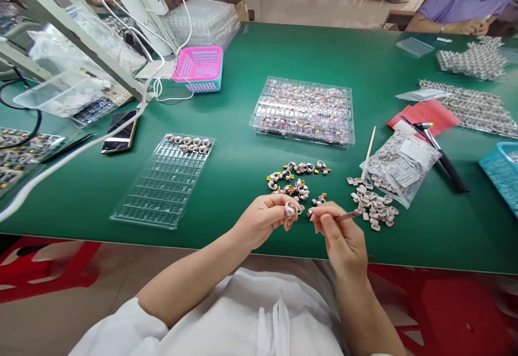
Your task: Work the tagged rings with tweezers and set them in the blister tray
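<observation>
My left hand pinches a small beige rounded part, which looks like an earbud housing, between thumb and fingers. Close by on the right, my right hand is closed around a slim brownish stick-like tool. A small pale piece shows by its fingertips, and I cannot tell whether the tool touches it. Just beyond both hands lie several loose beige parts with yellow tabs. A heap of small beige caps sits to the right of my right hand.
A clear tray at left holds a few parts along its far end. Filled clear trays are stacked ahead. A plastic bag of caps, a wooden stick and a black-handled hammer lie right. A person sits opposite.
</observation>
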Demonstrator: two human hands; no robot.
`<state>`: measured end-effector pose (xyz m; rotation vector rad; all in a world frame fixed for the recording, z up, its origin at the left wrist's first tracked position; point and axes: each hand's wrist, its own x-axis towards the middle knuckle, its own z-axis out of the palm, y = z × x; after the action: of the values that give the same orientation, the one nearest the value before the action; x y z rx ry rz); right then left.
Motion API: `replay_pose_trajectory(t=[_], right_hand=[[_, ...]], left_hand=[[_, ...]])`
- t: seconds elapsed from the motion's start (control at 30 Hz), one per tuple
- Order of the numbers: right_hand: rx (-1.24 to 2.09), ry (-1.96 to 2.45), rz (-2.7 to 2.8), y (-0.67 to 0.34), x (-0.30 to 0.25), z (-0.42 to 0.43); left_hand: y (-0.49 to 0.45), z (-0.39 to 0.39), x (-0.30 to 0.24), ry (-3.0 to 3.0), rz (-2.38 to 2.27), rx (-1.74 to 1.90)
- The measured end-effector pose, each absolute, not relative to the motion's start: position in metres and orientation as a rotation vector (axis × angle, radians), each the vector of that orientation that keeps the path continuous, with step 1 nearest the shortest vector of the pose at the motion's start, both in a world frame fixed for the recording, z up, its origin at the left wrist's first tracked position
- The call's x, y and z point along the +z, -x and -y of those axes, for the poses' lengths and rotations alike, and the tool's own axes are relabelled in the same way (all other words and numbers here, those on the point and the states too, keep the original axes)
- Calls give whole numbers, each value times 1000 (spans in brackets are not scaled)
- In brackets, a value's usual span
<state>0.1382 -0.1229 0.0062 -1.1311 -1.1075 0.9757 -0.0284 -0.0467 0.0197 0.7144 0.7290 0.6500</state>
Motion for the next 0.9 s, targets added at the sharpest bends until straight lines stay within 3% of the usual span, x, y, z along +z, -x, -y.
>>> replay_pose_trajectory(t=[0.3, 0.6, 0.9], right_hand=[[942, 1310, 995, -105, 6, 116], [855, 1247, 1017, -105, 5, 113], [815, 1198, 1019, -105, 6, 110]], left_hand=[[24, 63, 17, -961, -822, 846], [32, 64, 17, -1434, -831, 911], [34, 62, 21, -1517, -751, 896]])
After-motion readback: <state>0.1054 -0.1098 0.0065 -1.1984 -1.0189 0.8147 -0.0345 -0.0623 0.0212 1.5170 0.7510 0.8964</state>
